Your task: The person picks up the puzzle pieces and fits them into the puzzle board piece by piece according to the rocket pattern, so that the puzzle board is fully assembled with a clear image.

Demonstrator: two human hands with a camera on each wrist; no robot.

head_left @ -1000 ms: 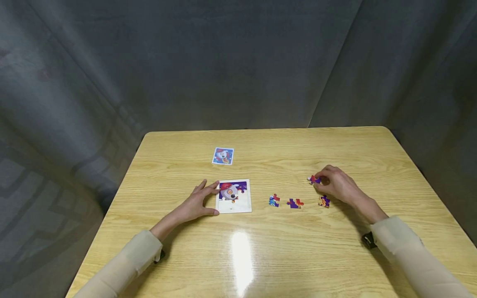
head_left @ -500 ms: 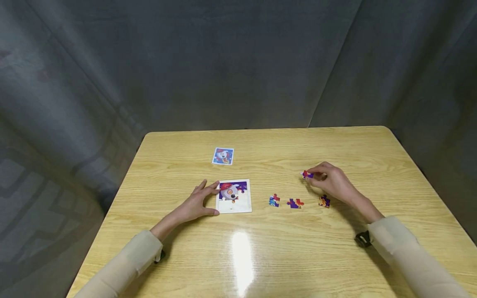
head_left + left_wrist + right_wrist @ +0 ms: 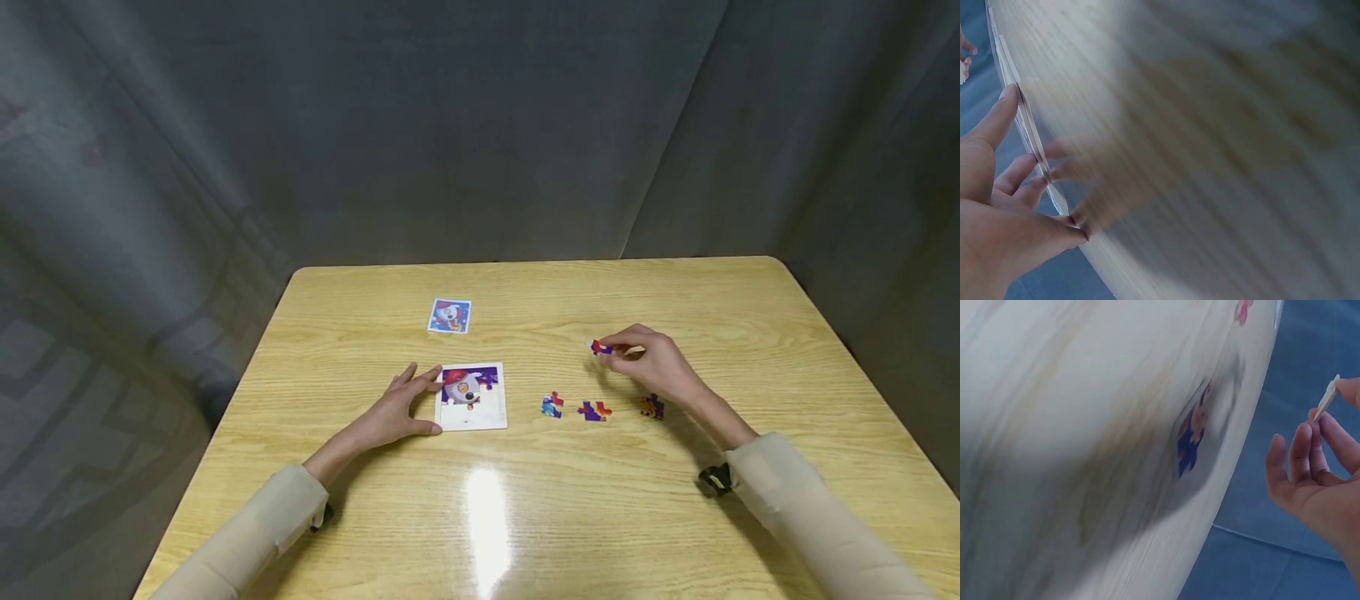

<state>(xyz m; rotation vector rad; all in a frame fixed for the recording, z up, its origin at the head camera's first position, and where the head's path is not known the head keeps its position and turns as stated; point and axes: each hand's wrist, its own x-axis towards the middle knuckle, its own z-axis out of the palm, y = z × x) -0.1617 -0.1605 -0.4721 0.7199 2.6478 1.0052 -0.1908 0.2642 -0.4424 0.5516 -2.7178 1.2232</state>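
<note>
**Upper part of the puzzle filled in, four pieces out of the tray**

Your puzzle looks a little past halfway, judging by the picture in the tray [image 3: 491,415]. The tray lies flat on the desk [image 3: 405,517], and its upper part shows a pale round head with a red top against purple. The lower band and part of the right side show bare pale backing, so that is where the remaining work seems to be. The joins are too small to count how many pieces are in.

Four pieces are out of the tray. Your right hand [image 3: 660,367] pinches one, the red-and-purple piece [image 3: 601,347], between thumb and fingertips, raised off the desk and to the right of the tray. Three lie on the desk in a loose row: the blue-and-red piece [image 3: 552,405], nearest the tray; the purple-and-orange piece [image 3: 594,411], next to it; and the dark purple piece [image 3: 652,407] with orange curls, under your right wrist.

Your left hand [image 3: 390,414] is spread wide along the tray's left side, thumb near the lower corner, fingers near the upper one. The small picture card [image 3: 449,317], apparently your reference, lies beyond the tray.
</note>
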